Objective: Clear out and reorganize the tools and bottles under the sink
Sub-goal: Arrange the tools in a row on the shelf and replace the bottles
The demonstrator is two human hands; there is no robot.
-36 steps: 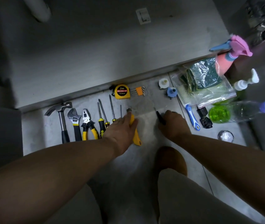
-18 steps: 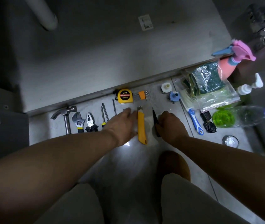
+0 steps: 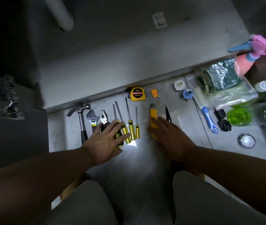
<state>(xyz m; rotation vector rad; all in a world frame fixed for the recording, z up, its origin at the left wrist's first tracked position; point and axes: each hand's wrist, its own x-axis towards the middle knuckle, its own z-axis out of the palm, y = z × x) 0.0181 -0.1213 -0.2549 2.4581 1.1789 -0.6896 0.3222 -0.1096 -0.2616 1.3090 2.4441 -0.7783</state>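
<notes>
Tools laid in a row on floor [image 3: 194,143] just near cabinet edge, handles toward person, tips pointing far. Left to right: hammer [image 3: 82,117], wrench [image 3: 92,118], pliers [image 3: 103,119], four screwdrivers [image 3: 131,125], utility knife [image 3: 153,116], thin dark pick [image 3: 167,113]. Tape measure [image 3: 137,93] and hex keys [image 3: 154,93] sit farther, against cabinet lip. Bottles and cleaning bits grouped far right: pink spray bottle [image 3: 244,62], green bottle [image 3: 249,116] lying on side, brush [image 3: 207,117], bagged sponges [image 3: 223,83].

Left hand [image 3: 106,140] flat, fingers spread, resting over handles of pliers and leftmost screwdrivers; gripping nothing. Right hand [image 3: 169,135] flat, fingers extended, lying over near end of utility knife; no closed grip visible, contact with pick handle unclear.

Utility knife: long axis near–far, blade end pointing far toward cabinet, handle under right fingers. Right hand nearer; left hand well left, past screwdrivers. Likely step: squaring up knife and pick into row. Any nudge probably sideways, across long axis, so watch for rotation. Screwdrivers roughly parallel, slightly fanned, tips far.
</notes>
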